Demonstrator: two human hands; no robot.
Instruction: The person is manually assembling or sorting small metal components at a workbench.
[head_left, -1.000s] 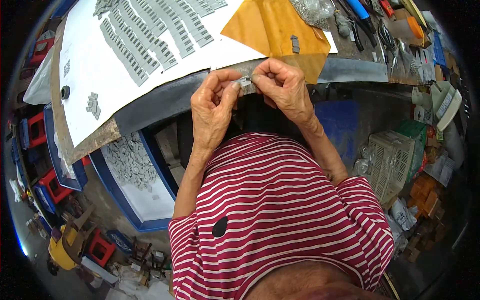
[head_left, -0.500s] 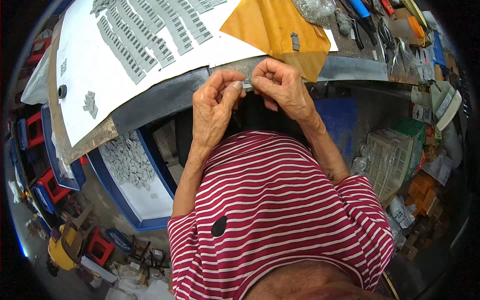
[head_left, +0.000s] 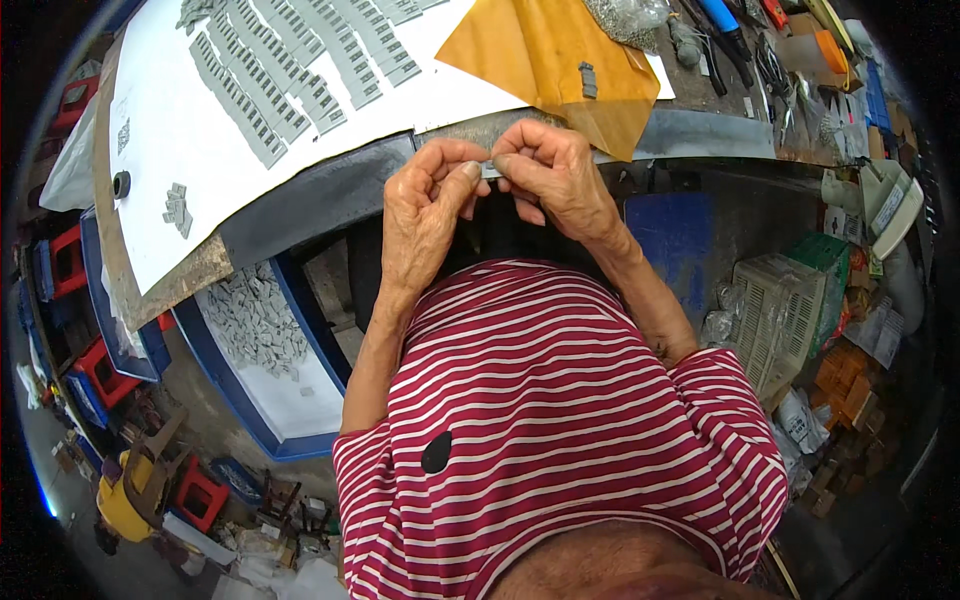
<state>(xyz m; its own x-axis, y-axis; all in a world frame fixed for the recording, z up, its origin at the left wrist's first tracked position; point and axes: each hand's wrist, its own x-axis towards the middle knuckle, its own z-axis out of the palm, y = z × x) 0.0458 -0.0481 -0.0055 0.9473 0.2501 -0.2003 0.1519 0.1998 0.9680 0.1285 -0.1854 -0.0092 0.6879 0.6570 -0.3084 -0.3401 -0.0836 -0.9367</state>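
Note:
Both hands meet just in front of the table edge. My left hand (head_left: 428, 200) pinches a small grey piece (head_left: 490, 170) between thumb and forefinger. The thumb and curled fingers of my right hand (head_left: 562, 180) close on the same piece from the other side; whether they hold a second tiny part is hidden. Beyond the hands, an orange-brown sheet (head_left: 520, 60) lies on the table with a few small grey pieces (head_left: 588, 80) on it. Long rows of similar grey pieces (head_left: 285, 75) cover the white paper (head_left: 200, 190) to the left.
A small loose pile of grey pieces (head_left: 178, 210) and a black ring (head_left: 122, 184) lie on the paper's left. Below the table stands a blue tray (head_left: 315, 445) heaped with grey parts. Tools and a clear bag (head_left: 625, 20) crowd the far right; crates (head_left: 775, 315) stand beneath.
My right hand has moved slightly left, and its fingertips now meet the grey piece at my left fingertips. Before, a small gap showed between the hands.

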